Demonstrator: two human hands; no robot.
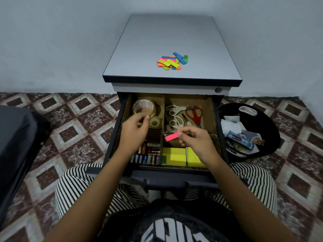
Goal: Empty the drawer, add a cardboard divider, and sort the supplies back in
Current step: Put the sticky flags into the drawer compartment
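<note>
Hands: our right hand [194, 139] pinches a pink flag pad [172, 137]; our left hand [136, 130] is curled, hold unclear. Cardboard divider [164, 116] fitted; tapes [144, 106], scissors [175, 110], batteries [146, 158] sorted; coloured flag pads [172, 62] remain on surface [139, 58].

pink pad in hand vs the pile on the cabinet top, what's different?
The pink pad is pinched in the right hand over the open drawer; the pile lies loose on the cabinet top. The pink pad is one colour; the pile mixes green, orange, blue, pink. Both are small flat strips.
</note>
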